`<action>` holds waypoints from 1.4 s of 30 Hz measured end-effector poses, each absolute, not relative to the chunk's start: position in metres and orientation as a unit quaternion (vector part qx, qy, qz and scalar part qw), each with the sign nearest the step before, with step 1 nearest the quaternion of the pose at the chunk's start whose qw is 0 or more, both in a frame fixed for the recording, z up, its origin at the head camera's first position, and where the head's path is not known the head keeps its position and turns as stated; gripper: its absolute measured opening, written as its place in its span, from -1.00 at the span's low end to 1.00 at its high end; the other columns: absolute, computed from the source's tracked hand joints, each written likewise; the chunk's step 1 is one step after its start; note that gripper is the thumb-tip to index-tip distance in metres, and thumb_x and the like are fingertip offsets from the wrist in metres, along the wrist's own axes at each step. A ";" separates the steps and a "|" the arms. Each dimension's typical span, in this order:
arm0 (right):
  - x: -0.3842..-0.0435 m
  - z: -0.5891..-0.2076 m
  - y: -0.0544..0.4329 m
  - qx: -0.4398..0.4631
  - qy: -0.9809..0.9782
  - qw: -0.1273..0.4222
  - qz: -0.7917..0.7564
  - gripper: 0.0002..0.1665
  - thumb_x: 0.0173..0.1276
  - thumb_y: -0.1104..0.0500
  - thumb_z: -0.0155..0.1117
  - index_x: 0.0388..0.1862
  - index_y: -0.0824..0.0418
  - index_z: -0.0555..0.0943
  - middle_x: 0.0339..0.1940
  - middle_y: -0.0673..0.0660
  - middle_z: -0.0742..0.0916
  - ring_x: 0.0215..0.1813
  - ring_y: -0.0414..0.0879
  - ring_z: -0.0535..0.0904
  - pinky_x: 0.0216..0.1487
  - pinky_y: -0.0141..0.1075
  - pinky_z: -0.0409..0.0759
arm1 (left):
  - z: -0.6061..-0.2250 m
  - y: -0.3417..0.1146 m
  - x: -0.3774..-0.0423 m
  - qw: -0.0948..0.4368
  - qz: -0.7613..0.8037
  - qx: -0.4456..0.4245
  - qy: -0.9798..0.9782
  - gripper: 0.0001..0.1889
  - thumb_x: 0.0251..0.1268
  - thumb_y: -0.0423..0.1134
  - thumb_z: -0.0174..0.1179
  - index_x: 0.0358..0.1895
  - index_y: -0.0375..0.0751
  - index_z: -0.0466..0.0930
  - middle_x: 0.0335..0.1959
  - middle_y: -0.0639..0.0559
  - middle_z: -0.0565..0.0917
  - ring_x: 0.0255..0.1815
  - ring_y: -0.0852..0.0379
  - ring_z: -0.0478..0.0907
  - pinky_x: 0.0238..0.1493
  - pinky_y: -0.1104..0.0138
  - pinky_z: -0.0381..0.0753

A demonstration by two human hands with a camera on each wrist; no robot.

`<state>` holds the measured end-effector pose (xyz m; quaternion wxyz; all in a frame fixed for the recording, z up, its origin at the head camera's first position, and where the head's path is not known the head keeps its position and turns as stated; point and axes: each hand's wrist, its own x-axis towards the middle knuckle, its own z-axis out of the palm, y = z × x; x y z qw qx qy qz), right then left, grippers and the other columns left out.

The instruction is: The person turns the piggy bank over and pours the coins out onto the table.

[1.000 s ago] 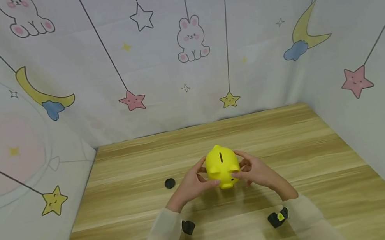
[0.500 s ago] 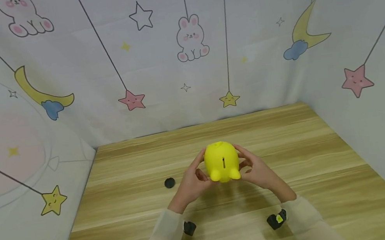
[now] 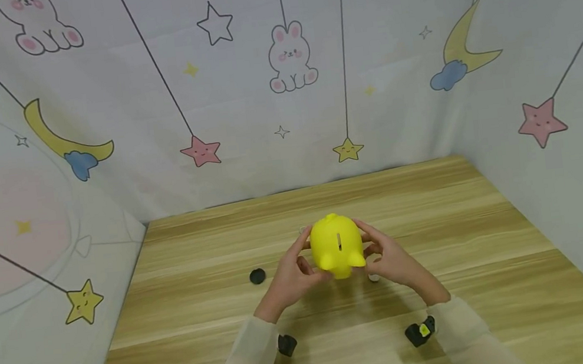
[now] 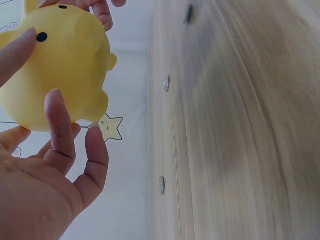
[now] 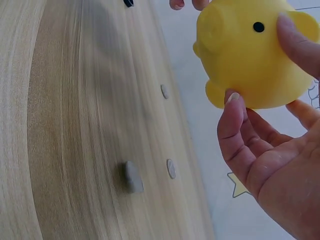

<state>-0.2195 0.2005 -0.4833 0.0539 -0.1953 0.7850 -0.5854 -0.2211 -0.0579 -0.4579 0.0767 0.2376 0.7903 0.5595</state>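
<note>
A yellow piggy bank point(image 3: 336, 242) is held up above the table between both hands, its coin slot and ears facing the head camera. My left hand point(image 3: 292, 277) grips its left side, thumb beside a black eye in the left wrist view. Its other side is gripped by my right hand point(image 3: 393, 260), with the thumb near an ear in the right wrist view. Below it, coins lie on the wood: one coin point(image 4: 167, 83) and another coin point(image 4: 162, 185) show in the left wrist view. A blurred grey coin point(image 5: 133, 177) appears on the right wrist side.
A black round stopper point(image 3: 257, 276) lies left of the left hand on the wooden table point(image 3: 205, 321). White fabric walls point(image 3: 252, 109) printed with stars, moons and rabbits stand behind and at both sides. Black wrist cameras point(image 3: 420, 332) hang under the cuffs.
The piggy bank has pitched in the hands, hiding its snout and eye from the head view and bringing the slot lower. Coins now show on the table by both hands.
</note>
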 end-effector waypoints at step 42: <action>-0.215 -0.485 0.196 -0.139 0.775 0.152 -0.598 -0.32 0.64 -0.06 -0.09 -0.44 0.51 0.52 -0.57 0.26 0.63 -0.61 -0.09 0.45 -0.65 -0.38 0.43 | -0.480 -0.052 -0.233 0.152 0.493 0.059 0.854 -0.13 0.28 0.57 -0.26 -0.47 -0.21 0.65 -0.54 -0.20 0.67 -0.45 -0.22 0.63 -0.43 0.22 0.55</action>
